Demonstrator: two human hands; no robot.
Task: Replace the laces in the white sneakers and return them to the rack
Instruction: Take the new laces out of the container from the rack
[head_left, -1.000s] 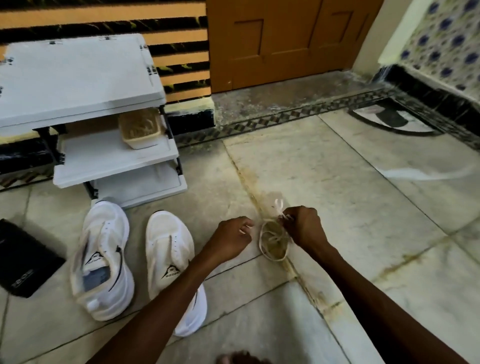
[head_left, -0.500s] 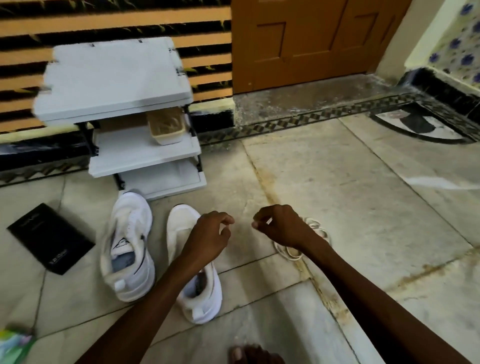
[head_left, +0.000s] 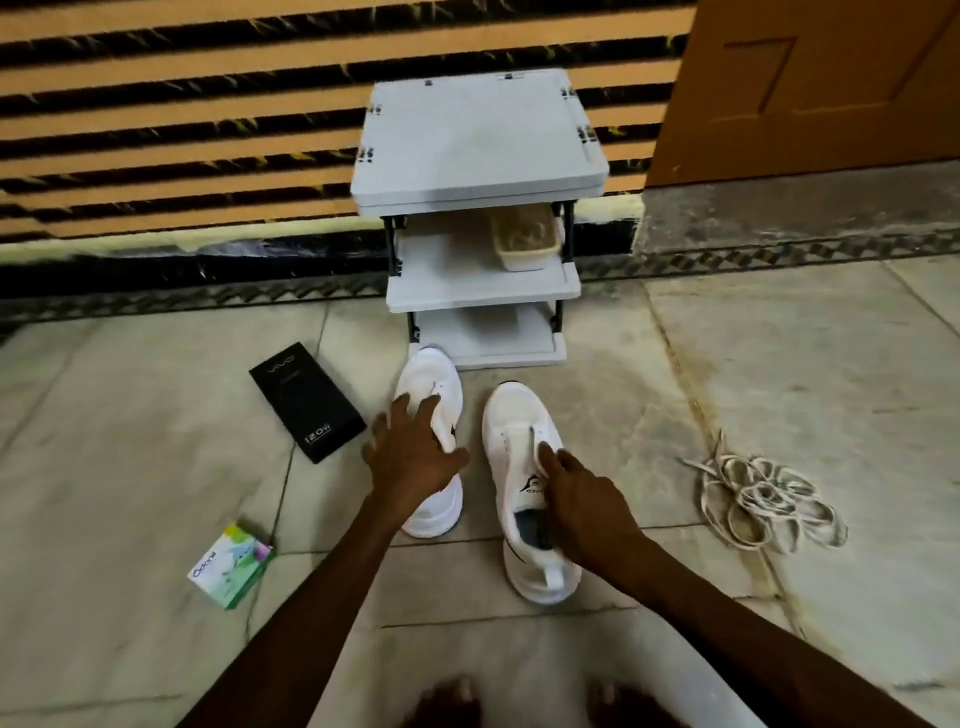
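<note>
Two white sneakers without laces lie side by side on the floor in front of the rack (head_left: 478, 156). My left hand (head_left: 410, 457) is spread with straight fingers over the left sneaker (head_left: 434, 379) and touches its upper. My right hand (head_left: 582, 499) holds the right sneaker (head_left: 514, 421) at its tongue and collar, one digit stretched along the tongue and the other fingers curled out of sight on the shoe's outer side. A loose tangle of dirty white laces (head_left: 763, 499) lies on the floor to the right, apart from both hands.
The white three-tier rack stands against the striped wall, with a small beige basket (head_left: 527, 241) on its middle shelf. A black box (head_left: 306, 400) and a green-white carton (head_left: 231, 566) lie at left. My bare feet (head_left: 447, 701) show at the bottom edge. A wooden door (head_left: 810, 78) is at upper right.
Both hands let go of the lace bundle, which now lies on the floor at right. The hands moved left onto the sneakers, and the view swung left toward the rack.
</note>
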